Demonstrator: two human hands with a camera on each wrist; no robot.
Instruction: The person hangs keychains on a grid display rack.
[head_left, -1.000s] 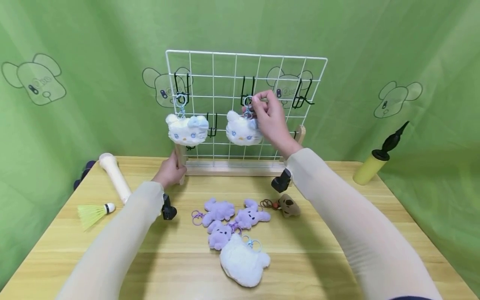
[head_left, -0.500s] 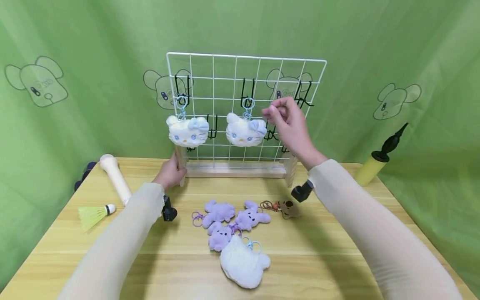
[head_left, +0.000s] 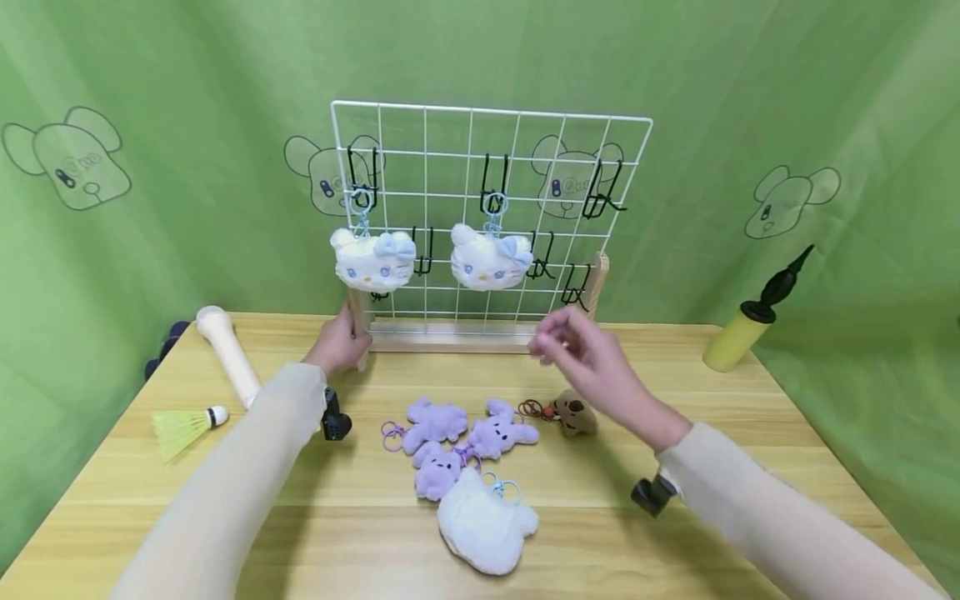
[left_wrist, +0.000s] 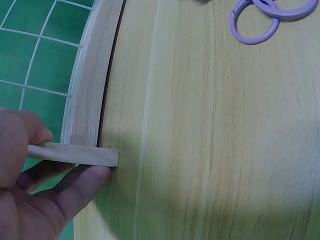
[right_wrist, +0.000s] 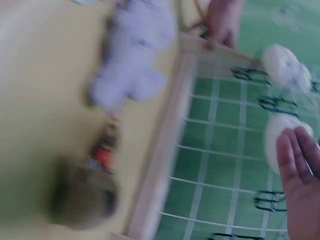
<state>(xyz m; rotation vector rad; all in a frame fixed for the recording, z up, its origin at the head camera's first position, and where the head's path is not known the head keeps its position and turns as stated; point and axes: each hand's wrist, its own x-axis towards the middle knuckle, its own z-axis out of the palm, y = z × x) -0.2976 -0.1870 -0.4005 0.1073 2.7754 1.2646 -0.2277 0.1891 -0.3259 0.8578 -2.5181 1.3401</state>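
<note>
My left hand grips the wooden foot at the left end of a white wire grid rack, thumb on one side and fingers on the other. My right hand is in the air in front of the rack's right end, its fingers loosely bent and holding nothing. Two white cat-face plush keychains with blue bows, a left one and a middle one, hang by blue rings from black hooks. On the table, a brown plush keychain lies below my right hand.
Several purple plush keychains and a white plush keychain, face down, lie mid-table. More black hooks are on the grid's right side. A shuttlecock and a white stick-like object lie left; a yellow pump stands right.
My right hand has let go of the middle cat keychain's ring and moved right, then down toward the table. The keychain stays hanging. My left hand has kept its hold on the rack.
</note>
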